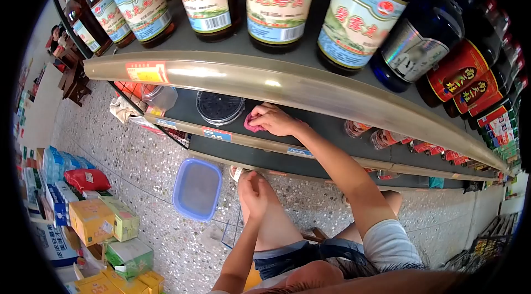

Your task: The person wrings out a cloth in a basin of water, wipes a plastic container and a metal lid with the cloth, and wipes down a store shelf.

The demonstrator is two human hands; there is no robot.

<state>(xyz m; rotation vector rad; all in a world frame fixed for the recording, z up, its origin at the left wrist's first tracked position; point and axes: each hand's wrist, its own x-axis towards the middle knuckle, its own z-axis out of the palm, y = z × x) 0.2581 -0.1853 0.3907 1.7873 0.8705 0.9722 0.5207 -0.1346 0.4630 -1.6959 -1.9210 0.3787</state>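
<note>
My right hand (pixel 275 120) reaches onto the middle shelf (pixel 326 142), its fingers closed over a crumpled pink cloth (pixel 254 121) pressed to the dark surface. Just left of the cloth stands a round clear container with dark contents (pixel 220 107). My left hand (pixel 254 194) hangs over my knee, fingers loosely apart, with nothing seen in it. Below and to its left, a blue-rimmed plastic basin (pixel 197 189) sits on the floor.
Amber-labelled bottles (pixel 278 4) line the top shelf, whose metal front rail (pixel 287 81) juts out above my right arm. Clear jars with red labels (pixel 381 138) stand farther right. Stacked cartons (pixel 92 221) and a red bag (pixel 87 180) occupy the floor at left.
</note>
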